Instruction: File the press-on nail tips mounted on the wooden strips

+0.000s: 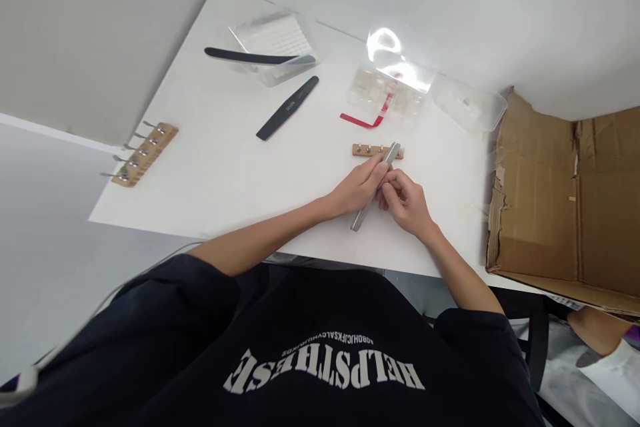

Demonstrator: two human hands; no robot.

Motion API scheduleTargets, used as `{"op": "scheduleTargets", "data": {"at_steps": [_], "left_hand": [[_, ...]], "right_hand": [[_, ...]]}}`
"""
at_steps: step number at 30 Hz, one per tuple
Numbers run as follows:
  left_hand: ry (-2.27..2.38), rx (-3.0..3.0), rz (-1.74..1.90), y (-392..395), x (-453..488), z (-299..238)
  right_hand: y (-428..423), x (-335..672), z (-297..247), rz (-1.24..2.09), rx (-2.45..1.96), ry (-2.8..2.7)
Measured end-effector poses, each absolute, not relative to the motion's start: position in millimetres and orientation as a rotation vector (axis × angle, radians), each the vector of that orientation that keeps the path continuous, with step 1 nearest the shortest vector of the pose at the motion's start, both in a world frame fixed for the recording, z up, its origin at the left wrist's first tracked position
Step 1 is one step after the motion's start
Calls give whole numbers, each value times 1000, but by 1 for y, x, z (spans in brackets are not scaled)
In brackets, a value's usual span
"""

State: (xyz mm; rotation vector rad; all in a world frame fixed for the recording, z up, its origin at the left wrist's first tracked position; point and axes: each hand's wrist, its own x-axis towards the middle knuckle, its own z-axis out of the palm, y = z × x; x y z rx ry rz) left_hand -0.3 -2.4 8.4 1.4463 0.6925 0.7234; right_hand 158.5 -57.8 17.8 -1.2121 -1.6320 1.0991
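Observation:
My left hand [356,185] is wrapped round a long grey nail file [358,219], which slants from upper right to lower left. Close beside it, my right hand [407,201] has its fingers curled and thumb pressed in against the file's side. Whatever sits between those right fingertips is hidden. Just beyond both hands lies a short wooden strip [371,150] with small metal pegs, partly covered by the file's upper end. A black nail file [287,109] rests on the table to the left, away from my hands.
At the left edge lies a wooden strip [145,155] with nail-shaped pieces on its pegs. A clear box [273,73] with a curved black file [240,55] stands behind. Farther right are a clear case [360,88], a red strip [356,121], a clear lid [470,105] and a cardboard box [537,213].

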Motion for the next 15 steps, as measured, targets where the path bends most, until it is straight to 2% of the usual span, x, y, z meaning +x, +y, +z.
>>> {"op": "scheduleTargets", "data": {"at_steps": [15], "left_hand": [[735, 1507, 723, -1, 0, 7]], "right_hand": [[-57, 159, 21, 1046, -1275, -1600]]}}
